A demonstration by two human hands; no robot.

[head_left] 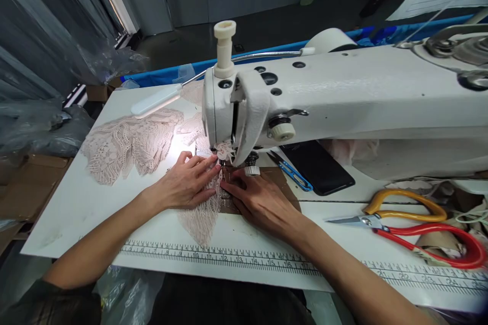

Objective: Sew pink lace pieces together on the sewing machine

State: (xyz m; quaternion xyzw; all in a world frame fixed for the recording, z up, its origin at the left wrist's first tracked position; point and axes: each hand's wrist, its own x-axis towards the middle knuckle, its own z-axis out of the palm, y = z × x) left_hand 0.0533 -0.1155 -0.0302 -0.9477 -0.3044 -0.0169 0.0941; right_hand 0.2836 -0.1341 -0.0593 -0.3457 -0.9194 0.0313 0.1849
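A white sewing machine (343, 91) stands across the table, its head over a strip of pale pink lace (202, 218). My left hand (188, 183) lies flat on the lace just left of the needle, fingers stretched toward the presser foot. On the right side of the needle my right hand (259, 200) also lies flat, fingers extended and pressing the lace and the brown piece (284, 183) under it. A larger bunch of the same lace (129, 144) is spread behind the machine head at the left.
Red and orange handled scissors (415, 223) lie at the right. A black phone (318, 167) and blue thread snips (292, 172) sit under the machine arm. A printed ruler (236, 256) runs along the table's front edge. Plastic bags and cardboard boxes stand left of the table.
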